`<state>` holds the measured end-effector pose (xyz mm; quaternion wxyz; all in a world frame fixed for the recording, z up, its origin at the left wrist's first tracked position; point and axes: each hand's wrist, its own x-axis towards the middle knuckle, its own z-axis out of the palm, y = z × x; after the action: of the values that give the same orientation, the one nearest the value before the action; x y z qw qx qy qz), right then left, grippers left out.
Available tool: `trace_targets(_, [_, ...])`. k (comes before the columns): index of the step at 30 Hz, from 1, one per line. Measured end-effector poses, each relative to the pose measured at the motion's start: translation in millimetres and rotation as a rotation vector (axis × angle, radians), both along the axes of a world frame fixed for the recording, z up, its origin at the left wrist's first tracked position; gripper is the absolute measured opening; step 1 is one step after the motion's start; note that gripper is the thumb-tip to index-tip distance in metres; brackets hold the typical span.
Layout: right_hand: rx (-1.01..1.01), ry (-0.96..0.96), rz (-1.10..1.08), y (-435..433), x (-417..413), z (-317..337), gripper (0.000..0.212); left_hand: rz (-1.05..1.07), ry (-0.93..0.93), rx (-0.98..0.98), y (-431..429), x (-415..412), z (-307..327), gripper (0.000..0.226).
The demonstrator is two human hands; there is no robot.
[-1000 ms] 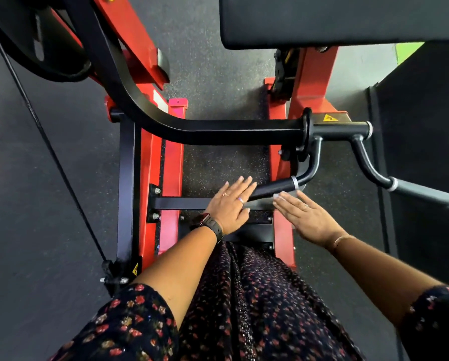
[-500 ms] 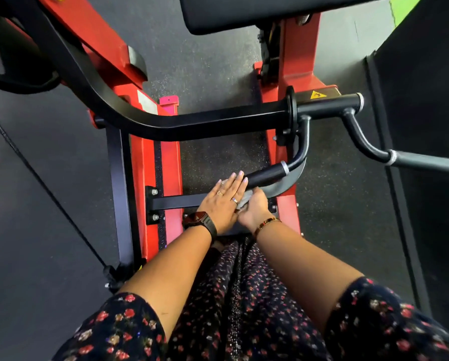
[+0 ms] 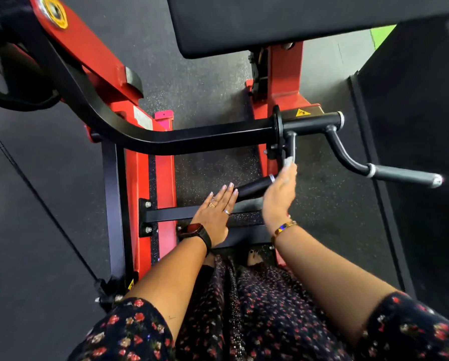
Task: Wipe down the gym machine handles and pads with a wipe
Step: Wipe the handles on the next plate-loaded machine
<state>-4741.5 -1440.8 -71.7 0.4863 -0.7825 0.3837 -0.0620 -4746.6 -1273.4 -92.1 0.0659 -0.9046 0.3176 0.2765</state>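
Observation:
The near black handle grip [image 3: 252, 189] of a red and black gym machine slants up to the right at the middle. My left hand [image 3: 216, 215] lies flat with straight fingers, its fingertips touching the grip's lower end. My right hand [image 3: 279, 198] is blurred, fingers stretched upward against the handle's bend, the palm turned toward the grip. No wipe shows plainly in either hand. A second handle [image 3: 403, 175] with a grey tip sticks out to the right. The black pad [image 3: 296, 22] hangs across the top.
The curved black lever arm [image 3: 192, 142] crosses above my hands. Red frame uprights [image 3: 137, 194] and a black crossbar [image 3: 166, 213] stand to the left. A weight plate [image 3: 7, 74] is at top left, a thin cable [image 3: 35, 190] runs diagonally, and a dark panel [image 3: 426, 126] stands right.
My right hand left the lower end of the grip, where it was closed beside my left hand, and swept up to the handle's bend. My left hand stayed in place.

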Motion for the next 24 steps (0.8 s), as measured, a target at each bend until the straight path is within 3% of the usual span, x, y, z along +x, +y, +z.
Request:
trace_targets(4, [-0.542, 0.174, 0.593, 18.4, -14.5, -35.4, 0.06, 0.033, 0.032, 0.021, -2.8, 4.6, 2.9, 0.096])
trace_targets(8, [-0.882, 0.146, 0.995, 32.6, -26.9, -43.8, 0.058, 0.092, 0.035, 0.035, -7.0, 0.7, 6.5, 0.089])
trace_targets(13, [-1.066, 0.094, 1.203, -23.6, -33.7, -47.0, 0.058, 0.21, 0.041, 0.003, -18.3, -12.1, 8.1, 0.089])
trace_targets(17, [-1.078, 0.148, 1.147, -63.6, -23.8, -30.9, 0.055, 0.243, 0.039, -0.002, -21.1, -14.7, 10.6, 0.088])
trace_targets(24, [-1.04, 0.283, 1.08, -4.2, 4.1, -22.5, 0.048, 0.192, 0.007, 0.082, -1.0, -15.1, 13.0, 0.087])
